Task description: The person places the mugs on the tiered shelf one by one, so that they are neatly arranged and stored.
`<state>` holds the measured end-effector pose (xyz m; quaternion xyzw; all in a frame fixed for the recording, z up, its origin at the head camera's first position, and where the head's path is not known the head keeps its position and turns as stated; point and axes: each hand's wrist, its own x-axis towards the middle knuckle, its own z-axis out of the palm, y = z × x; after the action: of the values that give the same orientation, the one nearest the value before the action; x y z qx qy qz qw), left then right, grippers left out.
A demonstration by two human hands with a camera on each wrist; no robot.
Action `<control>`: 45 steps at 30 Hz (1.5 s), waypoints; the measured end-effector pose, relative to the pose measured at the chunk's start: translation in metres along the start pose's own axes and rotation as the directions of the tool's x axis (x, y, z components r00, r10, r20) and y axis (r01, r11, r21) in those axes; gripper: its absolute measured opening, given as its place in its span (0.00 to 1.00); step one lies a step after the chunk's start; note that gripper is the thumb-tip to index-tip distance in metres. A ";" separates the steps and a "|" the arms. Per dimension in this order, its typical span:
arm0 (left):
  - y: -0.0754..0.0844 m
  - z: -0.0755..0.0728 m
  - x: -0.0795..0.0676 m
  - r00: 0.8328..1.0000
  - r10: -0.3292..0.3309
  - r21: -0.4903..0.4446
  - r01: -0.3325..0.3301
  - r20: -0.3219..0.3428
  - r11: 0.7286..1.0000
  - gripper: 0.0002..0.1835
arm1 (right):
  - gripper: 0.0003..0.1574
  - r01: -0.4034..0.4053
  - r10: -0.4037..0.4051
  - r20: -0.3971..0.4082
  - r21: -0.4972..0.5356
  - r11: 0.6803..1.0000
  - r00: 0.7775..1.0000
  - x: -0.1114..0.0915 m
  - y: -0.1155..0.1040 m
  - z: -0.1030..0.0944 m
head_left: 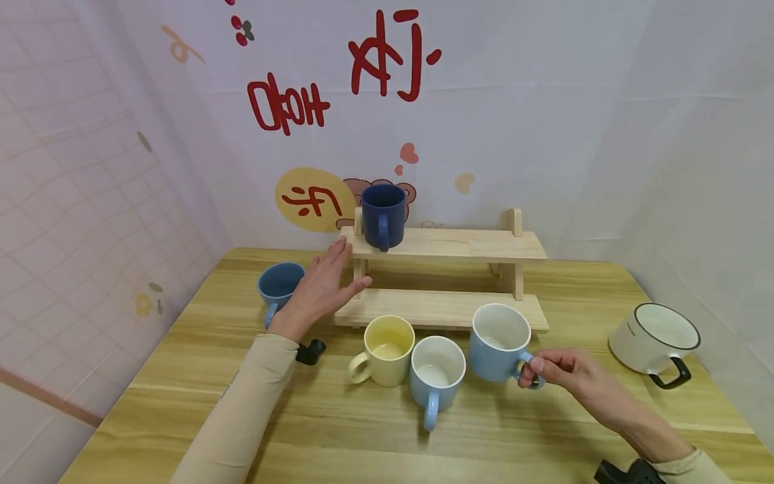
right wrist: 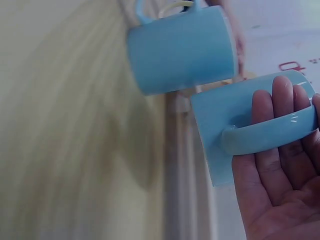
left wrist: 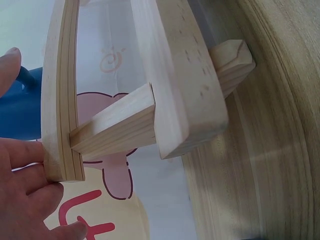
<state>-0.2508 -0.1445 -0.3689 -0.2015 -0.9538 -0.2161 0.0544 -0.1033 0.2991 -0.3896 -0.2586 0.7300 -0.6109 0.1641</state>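
My right hand (head_left: 577, 380) holds a light blue mug (head_left: 492, 359) by its handle, with fingers through the loop in the right wrist view. The mug is upright in front of the right part of the wooden two-tier rack (head_left: 441, 243). At the rack's left end my left hand (head_left: 320, 286) rests its fingertips against the upper board, fingers extended and thumb spread. Just beside those fingers, a dark blue mug (head_left: 393, 215) stands on the upper board. A second light blue mug (head_left: 438, 386) and a yellow mug (head_left: 393, 366) stand before the rack.
Behind my left wrist sits a blue mug (head_left: 281, 281), partly covered. A white mug (head_left: 650, 346) with black rim and handle stands at the right of the wooden table (head_left: 363, 437). A printed cloth (head_left: 514, 101) hangs behind the rack.
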 end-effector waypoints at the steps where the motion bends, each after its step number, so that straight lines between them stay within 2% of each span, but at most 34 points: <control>1: 0.000 0.000 0.000 1.000 0.002 0.004 -0.002 -0.001 1.000 0.49 | 0.21 0.016 -0.016 -0.008 -0.003 1.000 1.000 0.002 -0.003 0.000; 8: 0.000 0.000 0.000 1.000 -0.013 -0.005 0.013 0.001 1.000 0.49 | 0.21 0.093 -0.100 -0.098 -0.069 0.993 0.990 0.016 -0.019 0.003; 19: 0.001 0.000 0.000 1.000 -0.019 -0.008 0.019 0.003 1.000 0.49 | 0.20 0.146 -0.148 -0.164 -0.024 0.989 0.975 0.043 -0.039 0.015; 29: 0.002 0.001 -0.001 1.000 -0.025 -0.013 0.025 -0.004 1.000 0.49 | 0.19 0.146 -0.137 -0.242 0.022 0.989 0.961 0.072 -0.050 0.025; 34: 0.002 0.001 -0.001 1.000 -0.024 -0.018 0.024 -0.001 1.000 0.49 | 0.20 0.180 -0.160 -0.273 0.050 0.982 0.949 0.089 -0.054 0.027; 45: 0.001 0.003 0.000 1.000 -0.031 -0.016 0.031 0.000 0.999 0.49 | 0.18 0.207 -0.144 -0.383 0.129 0.970 0.913 0.128 -0.058 0.026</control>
<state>-0.2501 -0.1430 -0.3713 -0.1873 -0.9550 -0.2247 0.0493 -0.1820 0.1971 -0.3284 -0.1889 0.6680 -0.7197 -0.0113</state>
